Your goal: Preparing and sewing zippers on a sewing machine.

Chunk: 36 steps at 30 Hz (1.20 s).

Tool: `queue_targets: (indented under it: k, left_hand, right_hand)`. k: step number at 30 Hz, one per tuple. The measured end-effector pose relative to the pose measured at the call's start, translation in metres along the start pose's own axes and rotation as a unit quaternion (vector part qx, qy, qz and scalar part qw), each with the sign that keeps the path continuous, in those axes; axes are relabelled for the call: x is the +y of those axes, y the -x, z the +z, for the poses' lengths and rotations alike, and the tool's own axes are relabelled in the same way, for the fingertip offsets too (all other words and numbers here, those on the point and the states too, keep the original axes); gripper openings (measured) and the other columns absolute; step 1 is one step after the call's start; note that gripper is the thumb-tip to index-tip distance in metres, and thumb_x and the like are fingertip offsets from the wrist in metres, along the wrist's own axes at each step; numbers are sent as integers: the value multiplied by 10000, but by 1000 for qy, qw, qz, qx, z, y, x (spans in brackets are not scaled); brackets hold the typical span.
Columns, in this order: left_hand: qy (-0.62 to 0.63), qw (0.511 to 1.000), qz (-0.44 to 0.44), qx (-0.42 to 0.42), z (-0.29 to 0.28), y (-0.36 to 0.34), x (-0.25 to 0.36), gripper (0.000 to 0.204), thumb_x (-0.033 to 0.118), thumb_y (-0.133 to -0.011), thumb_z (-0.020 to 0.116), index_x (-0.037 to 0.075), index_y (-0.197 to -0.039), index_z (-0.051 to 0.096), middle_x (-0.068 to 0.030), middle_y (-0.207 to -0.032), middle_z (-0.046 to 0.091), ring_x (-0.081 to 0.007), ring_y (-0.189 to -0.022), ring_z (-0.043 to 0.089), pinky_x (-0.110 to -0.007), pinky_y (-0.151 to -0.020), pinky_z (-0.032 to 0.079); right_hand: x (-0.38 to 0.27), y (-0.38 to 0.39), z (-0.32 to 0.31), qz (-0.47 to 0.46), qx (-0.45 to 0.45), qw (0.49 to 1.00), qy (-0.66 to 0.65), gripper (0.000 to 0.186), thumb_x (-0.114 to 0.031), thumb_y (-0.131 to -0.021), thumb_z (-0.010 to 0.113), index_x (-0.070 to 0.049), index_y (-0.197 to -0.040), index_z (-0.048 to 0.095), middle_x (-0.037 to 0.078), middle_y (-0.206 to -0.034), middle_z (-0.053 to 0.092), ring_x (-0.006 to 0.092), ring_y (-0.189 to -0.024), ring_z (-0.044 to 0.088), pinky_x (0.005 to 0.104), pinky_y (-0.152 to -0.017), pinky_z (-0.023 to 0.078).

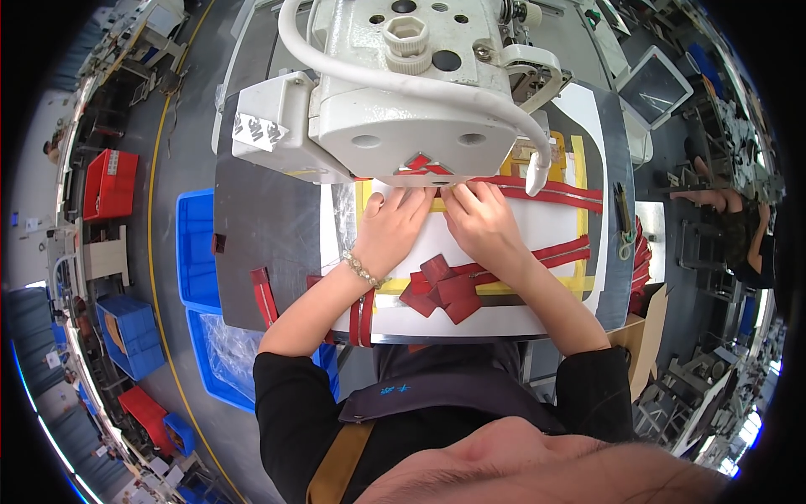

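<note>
Under the head of a white sewing machine [411, 126], my two hands are close together. My left hand [393, 223] is palm down, its fingers bent in at the red material between the hands; its thumb is hidden. My right hand [480, 220] has its fingers pinched together on the same red material. A red zipper [558, 192] runs off to the right from behind my right hand. Nearer me, a second red zipper [562, 253] passes under my right wrist. Several small dark red fabric pieces [445, 291] lie heaped between my forearms. The needle area is hidden.
Another red zipper [361, 315] hangs over the table's front edge by my left forearm. Yellow tape [579, 168] borders the white work surface. Scissors [624, 227] lie at the right edge. Blue bins [197, 244] stand left of the table, a cardboard box [646, 336] at right.
</note>
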<state>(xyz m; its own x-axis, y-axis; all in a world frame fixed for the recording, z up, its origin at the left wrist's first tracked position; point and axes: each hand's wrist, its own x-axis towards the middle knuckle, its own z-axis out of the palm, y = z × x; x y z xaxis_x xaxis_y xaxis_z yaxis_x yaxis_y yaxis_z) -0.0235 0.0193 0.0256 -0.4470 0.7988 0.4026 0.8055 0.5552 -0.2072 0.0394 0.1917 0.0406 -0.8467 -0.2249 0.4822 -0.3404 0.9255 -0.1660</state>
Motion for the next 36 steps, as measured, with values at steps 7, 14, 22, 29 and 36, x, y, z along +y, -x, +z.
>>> queue_targets:
  k: [7,14,22,29,36]
  left_hand:
    - [-6,1000,10,12,-2,0,-3,408,176,-813,495,110,-1204,591,61,-1038,545,-73,-1007,500,-277,-711,311]
    - [5,1000,9,-4,2,1,-4,416,170,-809,493,116,-1210,590,61,-1051,544,-78,-1003,498,-278,-710,310]
    - [-20,1000,11,9,3,1,-4,425,179,-805,496,127,-1219,581,64,-1066,546,-78,-1018,495,-284,-747,299]
    - [-24,1000,7,-4,5,5,-5,422,170,-803,510,141,-1220,574,69,-1076,547,-89,-1007,504,-296,-764,306]
    - [75,995,-23,-54,14,4,-26,274,295,-875,534,188,-1111,625,23,-1040,601,-130,-959,528,-362,-785,337]
  right_hand:
    - [-1,-1,1,-3,5,1000,-2,249,-62,-726,612,38,-952,642,66,-851,551,217,-789,536,319,-735,449]
    - [2,-1,1,-8,-2,1000,-4,246,-62,-724,612,35,-949,643,64,-844,540,214,-787,533,322,-735,448]
    - [3,1,4,-13,-7,1000,5,253,-77,-739,618,26,-969,640,64,-844,535,205,-797,537,322,-739,449]
    - [12,14,-2,-8,-23,998,-58,204,-91,-756,641,-18,-928,559,99,-1022,598,260,-998,574,373,-858,456]
    - [24,11,-3,-17,-7,994,-108,194,-52,-746,643,-22,-916,554,115,-1026,609,279,-1000,582,405,-904,455]
